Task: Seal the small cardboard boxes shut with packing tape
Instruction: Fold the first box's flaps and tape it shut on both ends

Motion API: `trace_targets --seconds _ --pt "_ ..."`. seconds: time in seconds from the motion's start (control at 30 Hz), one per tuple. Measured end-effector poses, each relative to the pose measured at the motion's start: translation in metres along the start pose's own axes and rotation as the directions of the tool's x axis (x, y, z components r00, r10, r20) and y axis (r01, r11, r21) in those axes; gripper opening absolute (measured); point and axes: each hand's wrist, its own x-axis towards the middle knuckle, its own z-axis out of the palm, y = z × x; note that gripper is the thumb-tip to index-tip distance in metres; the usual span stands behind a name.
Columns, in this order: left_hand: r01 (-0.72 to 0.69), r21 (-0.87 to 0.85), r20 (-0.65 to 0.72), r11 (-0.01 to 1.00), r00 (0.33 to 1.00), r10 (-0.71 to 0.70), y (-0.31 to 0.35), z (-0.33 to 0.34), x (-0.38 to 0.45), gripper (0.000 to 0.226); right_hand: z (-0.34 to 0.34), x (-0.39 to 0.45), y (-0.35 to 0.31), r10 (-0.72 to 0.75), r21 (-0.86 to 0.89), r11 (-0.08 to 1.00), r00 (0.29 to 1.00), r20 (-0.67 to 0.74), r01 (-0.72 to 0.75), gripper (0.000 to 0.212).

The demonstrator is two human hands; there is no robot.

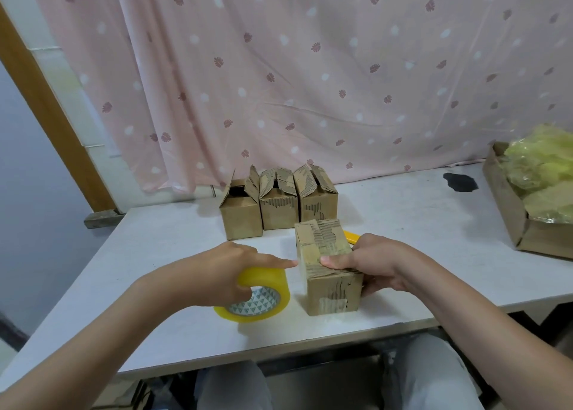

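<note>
A small closed cardboard box (331, 279) stands near the table's front, with clear tape across its top. My right hand (375, 263) grips it from the right, thumb pressed flat on the top. My left hand (229, 267) holds a yellow roll of packing tape (263, 298) just left of the box, its index finger stretched out to the box's upper left edge. Behind stand three small boxes with raised flaps: a left one (240, 215), a middle one (277, 206) and a right one (316, 200). A yellow object (352, 237) pokes out behind the held box.
The white table (418, 223) runs back to a pink patterned curtain (310, 68). At the right edge sits a larger open carton (508, 205) filled with crumpled yellowish plastic. A dark stain (460, 182) marks the tabletop near it. My knees show under the front edge.
</note>
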Motion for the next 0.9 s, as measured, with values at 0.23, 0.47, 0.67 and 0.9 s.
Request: trace_targets --seconds 0.23,0.47,0.67,0.9 --pt "-0.006 0.037 0.042 0.999 0.999 0.004 0.001 -0.004 0.003 0.089 -0.001 0.001 0.001 -0.002 -0.006 1.000 1.000 -0.002 0.002 0.034" --pt "0.006 0.117 0.081 0.993 0.997 -0.016 0.001 -0.005 0.002 0.096 -0.002 0.003 0.001 0.005 -0.016 1.000 1.000 -0.001 -0.005 0.036" --pt "0.026 0.101 0.061 0.995 0.998 -0.032 0.004 0.001 0.000 0.101 -0.006 -0.001 0.000 0.011 -0.132 0.991 0.999 -0.034 -0.016 0.048" --pt "0.080 -0.023 0.032 0.997 0.996 -0.079 0.000 -0.001 0.005 0.078 -0.014 0.004 0.003 -0.087 -0.206 0.977 0.989 -0.116 0.062 0.056"
